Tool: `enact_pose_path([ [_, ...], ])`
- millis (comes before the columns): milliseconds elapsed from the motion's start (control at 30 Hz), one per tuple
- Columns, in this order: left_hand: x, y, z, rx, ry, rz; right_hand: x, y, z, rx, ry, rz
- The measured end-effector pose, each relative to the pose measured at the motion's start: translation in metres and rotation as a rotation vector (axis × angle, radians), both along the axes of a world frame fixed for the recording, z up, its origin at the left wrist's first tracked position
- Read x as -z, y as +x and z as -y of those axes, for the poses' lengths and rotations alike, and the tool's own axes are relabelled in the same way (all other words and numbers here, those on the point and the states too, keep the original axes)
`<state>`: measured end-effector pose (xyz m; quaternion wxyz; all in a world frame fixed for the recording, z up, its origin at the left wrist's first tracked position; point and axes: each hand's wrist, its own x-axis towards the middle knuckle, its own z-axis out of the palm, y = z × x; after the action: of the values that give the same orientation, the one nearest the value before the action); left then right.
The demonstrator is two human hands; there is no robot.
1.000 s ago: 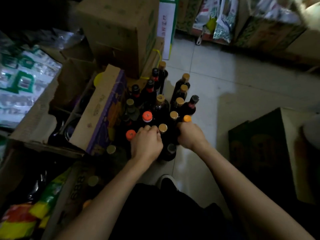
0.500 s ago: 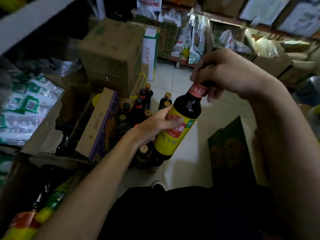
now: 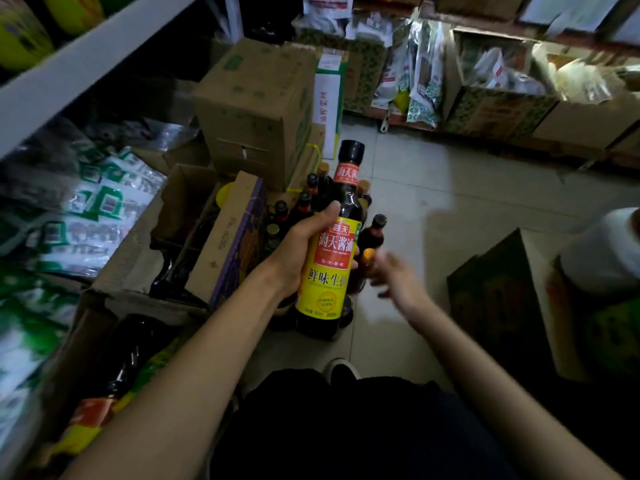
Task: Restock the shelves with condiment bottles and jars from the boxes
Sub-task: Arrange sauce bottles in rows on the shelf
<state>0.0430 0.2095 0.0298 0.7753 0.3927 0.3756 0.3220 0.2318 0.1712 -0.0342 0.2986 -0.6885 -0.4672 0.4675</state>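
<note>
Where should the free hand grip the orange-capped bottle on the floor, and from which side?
Likely by the neck under its cap, from above and the right: the orange-capped bottle stands upright among other bottles, and the soy sauce bottle in the left hand covers its left side. The right hand is open.

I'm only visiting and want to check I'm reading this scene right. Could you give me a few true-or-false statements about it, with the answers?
1. The left hand grips the soy sauce bottle around its body. True.
2. The right hand holds a second bottle. False: it holds nothing, and it is motion-blurred.
3. The held bottle's label is blue. False: it is red above and yellow below.
4. Other bottles stand on the floor beside a purple-sided box. True.
</note>
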Motion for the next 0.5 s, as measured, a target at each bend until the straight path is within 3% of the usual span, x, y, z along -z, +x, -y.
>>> enact_pose_path([
  [67,0.008,-0.009,-0.002,-0.025,-0.014,-0.027,0.052,-0.010,0.015,-0.256,-0.144,0.268],
  [133,0.016,-0.017,-0.002,-0.034,-0.038,-0.035,0.086,-0.020,0.021,-0.400,-0.161,0.371],
  [233,0.026,-0.028,0.000,-0.058,-0.057,-0.036,0.114,-0.029,0.017,-0.328,-0.079,0.400],
  [367,0.034,-0.037,0.001,-0.099,-0.052,-0.065,0.130,-0.033,0.008,-0.116,-0.028,0.198],
  [500,0.035,-0.042,0.003,-0.112,-0.062,-0.045,0.123,-0.027,0.007,-0.065,-0.028,0.187],
])
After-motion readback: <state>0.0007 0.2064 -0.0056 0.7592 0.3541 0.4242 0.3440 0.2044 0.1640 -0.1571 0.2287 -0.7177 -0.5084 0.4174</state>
